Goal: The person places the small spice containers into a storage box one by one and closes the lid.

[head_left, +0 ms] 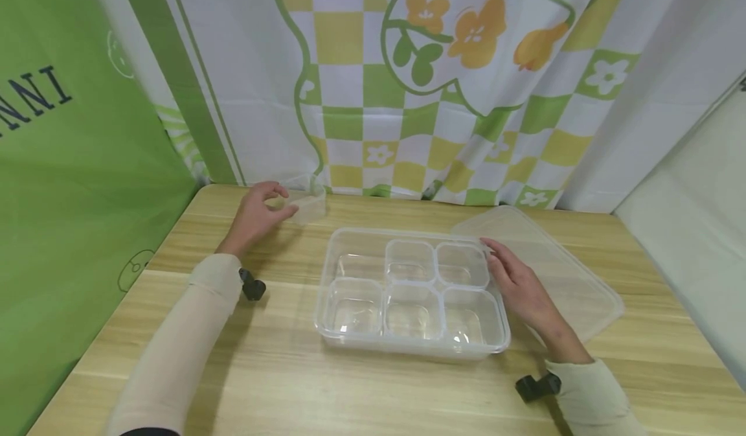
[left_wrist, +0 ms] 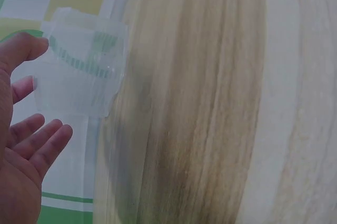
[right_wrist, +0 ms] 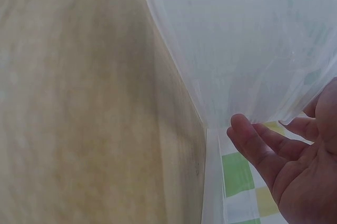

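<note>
At the back left of the table my left hand [head_left: 259,212] reaches to a small clear plastic container [head_left: 311,206]. Its thumb and fingers are spread at the near side, fingertips right at the wall; in the left wrist view they overlap the container's edge. A large clear plastic food box [head_left: 355,345] stands mid-table, with several smaller clear containers [head_left: 414,313] inside. Its back-left section shows bare floor. My right hand [head_left: 521,287] is at the box's right end, extended fingers [right_wrist: 253,140] against the outer wall near the far corner, thumb by the rim.
A flat translucent lid [head_left: 559,274] lies on the wooden table [head_left: 274,371] to the right of the box, partly under the right hand. A patterned curtain [head_left: 379,118] hangs along the table's back edge, and a green cloth [head_left: 76,196] is at the left.
</note>
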`<state>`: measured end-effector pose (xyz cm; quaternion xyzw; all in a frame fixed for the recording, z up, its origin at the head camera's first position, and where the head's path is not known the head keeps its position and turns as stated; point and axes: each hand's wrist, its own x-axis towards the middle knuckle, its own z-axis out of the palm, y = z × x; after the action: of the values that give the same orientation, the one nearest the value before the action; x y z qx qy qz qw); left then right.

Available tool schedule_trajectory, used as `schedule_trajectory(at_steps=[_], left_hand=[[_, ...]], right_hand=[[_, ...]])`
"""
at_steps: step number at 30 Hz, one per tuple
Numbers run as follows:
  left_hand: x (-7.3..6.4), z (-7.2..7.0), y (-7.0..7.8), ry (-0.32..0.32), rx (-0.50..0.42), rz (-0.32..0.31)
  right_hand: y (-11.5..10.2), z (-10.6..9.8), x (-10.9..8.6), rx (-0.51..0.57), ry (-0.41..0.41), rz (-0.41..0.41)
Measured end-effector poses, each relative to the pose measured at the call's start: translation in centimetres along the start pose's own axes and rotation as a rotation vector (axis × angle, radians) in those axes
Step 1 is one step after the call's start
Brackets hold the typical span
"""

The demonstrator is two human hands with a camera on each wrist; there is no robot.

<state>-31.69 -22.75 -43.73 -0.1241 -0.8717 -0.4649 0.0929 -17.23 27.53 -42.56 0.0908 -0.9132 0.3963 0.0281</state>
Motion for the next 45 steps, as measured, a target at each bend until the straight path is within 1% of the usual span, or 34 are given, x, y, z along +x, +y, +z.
schedule_trajectory(at_steps=[5,11,18,25,31,35,39,45], left_hand=[[0.3,0.0,-0.3,0.001,0.013,0.02],[0.2,-0.2,0.0,0.007,0.013,0.033],[0.1,-0.5,0.3,-0.004,0.037,0.029],[0.1,-0.4,0.3,0.002,0.02,0.035],[-0.1,-0.5,0.1,0.005,0.029,0.012],[-0.1,-0.5,0.1,0.003,0.033,0.023],[-0.1,-0.5,0.2,0.008,0.027,0.03],[-0.3,-0.7,0.8,0.003,0.033,0.023]], right_hand=[[-0.1,0.0,0.2,-0.008,-0.003,-0.003],[-0.2,0.0,0.4,-0.009,-0.007,-0.009],[-0.2,0.1,0.4,-0.009,0.0,-0.015],[-0.2,0.1,0.3,-0.004,-0.005,-0.005],[-0.1,0.0,0.1,-0.005,-0.01,0.002],[-0.2,0.0,0.1,-0.005,-0.01,0.005],[-0.2,-0.1,0.0,-0.009,-0.008,0.009],[-0.1,-0.1,0.0,-0.011,-0.006,0.002]])
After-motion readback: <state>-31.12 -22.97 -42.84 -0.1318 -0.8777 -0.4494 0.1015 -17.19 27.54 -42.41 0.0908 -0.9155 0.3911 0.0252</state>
